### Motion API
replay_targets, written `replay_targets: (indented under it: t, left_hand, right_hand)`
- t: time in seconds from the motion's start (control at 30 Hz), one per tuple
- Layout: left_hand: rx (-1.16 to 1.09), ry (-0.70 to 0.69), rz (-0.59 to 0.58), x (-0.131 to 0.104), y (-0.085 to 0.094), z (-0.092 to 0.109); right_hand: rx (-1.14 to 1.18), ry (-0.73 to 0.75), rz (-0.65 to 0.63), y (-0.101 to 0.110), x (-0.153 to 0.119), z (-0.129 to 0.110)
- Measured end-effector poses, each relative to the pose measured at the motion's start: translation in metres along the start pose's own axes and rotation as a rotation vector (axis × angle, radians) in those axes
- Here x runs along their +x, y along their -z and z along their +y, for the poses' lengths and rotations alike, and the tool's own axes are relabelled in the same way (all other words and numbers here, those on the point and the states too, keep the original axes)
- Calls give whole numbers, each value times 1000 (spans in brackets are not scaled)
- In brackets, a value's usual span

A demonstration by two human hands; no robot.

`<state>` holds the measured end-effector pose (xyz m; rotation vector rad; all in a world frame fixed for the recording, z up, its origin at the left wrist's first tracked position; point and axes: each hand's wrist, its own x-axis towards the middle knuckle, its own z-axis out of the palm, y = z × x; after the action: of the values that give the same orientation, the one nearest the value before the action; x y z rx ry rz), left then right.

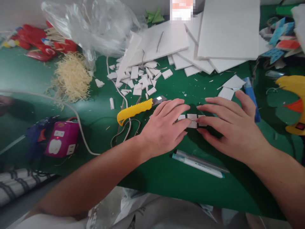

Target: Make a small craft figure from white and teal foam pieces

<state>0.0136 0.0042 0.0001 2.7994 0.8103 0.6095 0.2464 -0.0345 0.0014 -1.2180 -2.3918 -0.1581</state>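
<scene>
Several small white foam board pieces [192,123] lie in a row on the green table, between my hands. My left hand [164,127] rests palm down at the row's left end, fingers stretched out, one fingertip on the middle piece. From the other side my right hand [234,130] reaches in with its fingers spread, its fingertips touching the row's right part. Both hands partly cover the pieces. A yellow utility knife [135,110] lies beside my left hand, blade out. Two pens, one a white marker [197,165], lie just below the hands.
White foam scraps [137,89] and large white foam boards [228,28] are at the back. To the left are a pile of pale shreds [71,76], a magenta power socket block [63,140] and a loose cable [81,127]. A yellow-orange object [294,105] stands right.
</scene>
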Motion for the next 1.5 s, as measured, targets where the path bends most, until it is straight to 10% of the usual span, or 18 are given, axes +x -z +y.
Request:
replay_targets:
  t: [1.5]
  left_hand:
    - [16,15,61,-7,6,-7]
  right_hand:
    - [5,10,-5,6,4,-6]
